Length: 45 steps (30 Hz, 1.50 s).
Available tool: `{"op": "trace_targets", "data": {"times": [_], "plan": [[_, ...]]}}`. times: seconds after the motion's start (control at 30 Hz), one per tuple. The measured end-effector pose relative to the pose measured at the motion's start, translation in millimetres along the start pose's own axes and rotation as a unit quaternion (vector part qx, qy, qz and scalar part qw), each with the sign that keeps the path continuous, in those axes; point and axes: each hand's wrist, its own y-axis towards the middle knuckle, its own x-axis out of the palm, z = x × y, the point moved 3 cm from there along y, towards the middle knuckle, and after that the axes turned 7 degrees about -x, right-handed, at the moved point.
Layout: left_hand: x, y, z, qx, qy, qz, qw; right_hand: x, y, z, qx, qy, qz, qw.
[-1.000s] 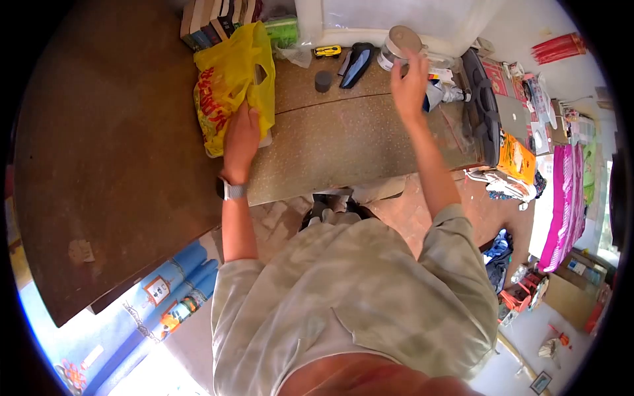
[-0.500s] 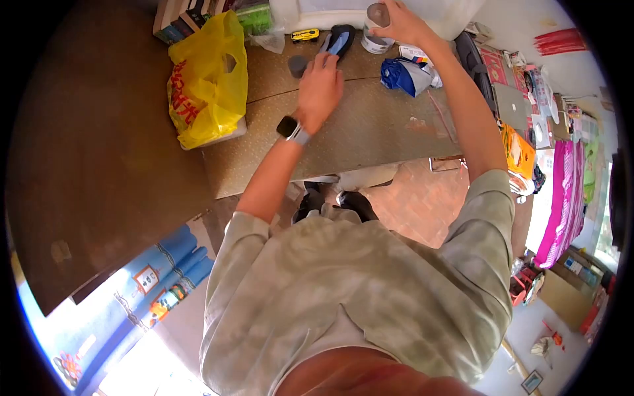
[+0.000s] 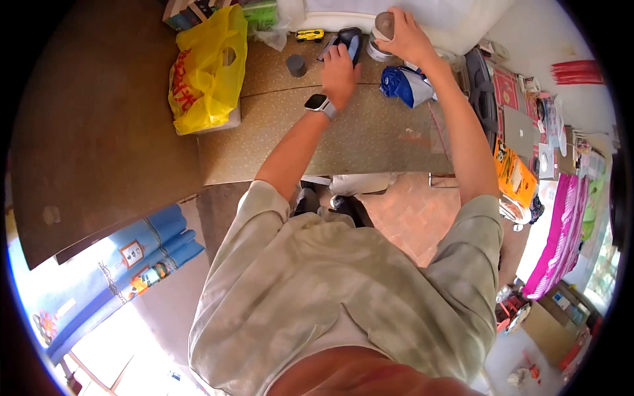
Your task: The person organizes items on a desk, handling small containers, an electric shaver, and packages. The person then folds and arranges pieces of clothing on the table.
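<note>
The jar [image 3: 384, 26], at the far side of the counter [image 3: 284, 142], is spanned by the grip of the right hand [image 3: 415, 47], with thumb and fingers closed about its round upper part; whether its base is borne by the counter cannot be told. Just left of the jar, a black-and-blue object [image 3: 354, 45] is partly covered by the left hand [image 3: 339, 74], whose grip cannot be judged closed or open. The jar could be lost if its smooth, curved wall were held unevenly, and the crumpled packet [image 3: 405, 86] on its near side could be brushed by the right wrist. Farther left of the jar, the squat dark cylinder [image 3: 296, 65] could be toppled by a careless sweep of the left hand. The packet's blue-and-white film is sharply creased; well left of the jar, thin, glossy plastic is seen in the yellow bag [image 3: 214, 72], printed in red.
</note>
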Motion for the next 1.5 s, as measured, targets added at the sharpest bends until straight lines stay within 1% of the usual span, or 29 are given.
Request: {"op": "trace_targets", "data": {"times": [0.03,0.07,0.13,0.17,0.2,0.27,0.3,0.37,0.4,0.47,0.6,0.67,0.83,0.9,0.93,0.97,1.0,1.03,1.07,1.13,1.17,1.2,1.23,1.3,1.33,1.4,1.43,1.47,1.5], "plan": [[3.9,0.4,4.1,-0.005,-0.016,0.034,0.999,3.7,-0.9,2.1,-0.005,-0.001,-0.002,1.000],[9.6,0.6,7.9,-0.010,-0.017,0.038,0.999,6.8,-2.0,4.1,-0.004,-0.010,0.006,1.000],[14.7,-2.2,13.4,-0.060,-0.092,0.062,0.992,6.2,-2.7,-1.6,-0.009,-0.018,0.010,1.000],[16.7,-1.6,14.6,-0.074,-0.123,0.068,0.987,6.1,-3.5,-2.9,0.011,-0.017,0.009,1.000],[18.7,-2.4,12.5,-0.079,-0.123,0.071,0.987,4.7,-3.9,-4.7,0.031,-0.015,0.009,0.999],[22.1,-5.6,6.9,-0.085,-0.165,0.075,0.980,0.6,-4.3,-8.3,0.036,-0.008,-0.004,0.999],[22.3,-5.8,4.6,-0.089,-0.166,0.076,0.979,1.5,-4.6,-7.0,0.044,-0.002,-0.013,0.999],[25.3,-4.9,-1.3,-0.118,-0.227,0.038,0.966,4.5,-4.6,-6.2,0.036,-0.007,-0.001,0.999],[20.5,-3.7,-0.8,-0.119,-0.228,0.038,0.966,4.2,-4.8,-7.1,0.031,-0.013,0.015,0.999],[17.3,0.6,-1.6,-0.191,-0.345,-0.033,0.918,3.6,-4.8,-6.6,0.029,-0.008,0.011,0.999],[22.6,10.6,-0.5,-0.198,-0.340,-0.045,0.918,4.1,-4.7,-4.8,0.016,0.008,0.026,1.000],[27.2,12.0,1.7,-0.160,-0.188,0.030,0.969,6.0,-4.0,-1.9,0.013,0.003,0.026,1.000],[30.1,8.3,4.3,-0.153,-0.208,0.043,0.965,7.6,-6.7,-3.3,0.018,-0.018,0.026,0.999],[28.8,6.4,8.3,-0.146,-0.210,0.041,0.966,6.9,-4.7,-4.5,0.043,-0.018,0.002,0.999],[28.2,4.4,11.4,-0.148,-0.185,0.061,0.970,6.0,-6.7,-8.0,0.044,-0.019,0.002,0.999],[27.5,4.1,13.8,-0.148,-0.160,0.083,0.972,2.2,-9.1,-13.9,0.010,-0.088,0.043,0.995],[27.7,5.4,14.8,-0.147,-0.161,0.082,0.972,-3.0,-9.7,-20.9,-0.024,-0.158,0.083,0.984],[27.2,5.4,14.8,-0.145,-0.158,0.097,0.972,-7.6,-9.5,-22.4,-0.019,-0.161,0.082,0.983],[27.6,3.2,14.7,-0.142,-0.154,0.108,0.972,-15.0,-10.7,-22.4,-0.026,-0.221,0.088,0.971],[34.5,4.4,7.0,-0.130,-0.162,0.103,0.973,-52.6,-6.5,-33.0,-0.024,-0.287,0.090,0.953],[33.6,3.7,6.0,-0.125,-0.164,0.099,0.974,-89.3,-5.4,-50.3,-0.033,-0.174,0.095,0.980],[31.7,4.7,5.3,-0.119,-0.166,0.097,0.974,-121.5,-5.2,-66.9,-0.043,-0.059,0.101,0.992],[31.2,5.7,4.6,-0.119,-0.173,0.090,0.974,-143.9,-8.0,-77.6,-0.052,0.024,0.135,0.989],[32.1,5.5,3.2,-0.114,-0.198,0.092,0.969,-176.7,-21.5,-91.2,-0.032,0.135,0.112,0.984],[31.0,5.9,2.0,-0.115,-0.219,0.098,0.964,-217.7,-32.3,-133.9,-0.045,0.145,0.067,0.986],[21.0,-2.0,3.2,-0.107,-0.224,0.090,0.965,-252.7,-59.4,-172.2,0.038,0.262,-0.004,0.964],[10.3,-8.1,5.6,-0.098,-0.266,0.097,0.954,-263.2,-81.6,-199.3,0.029,0.312,-0.099,0.945],[-1.1,-15.7,7.5,-0.089,-0.307,0.103,0.942,-274.0,-105.1,-226.6,0.026,0.354,-0.200,0.913],[-11.5,-26.8,8.0,-0.087,-0.309,0.081,0.944,-285.7,-129.5,-253.8,0.028,0.384,-0.295,0.875]]}}
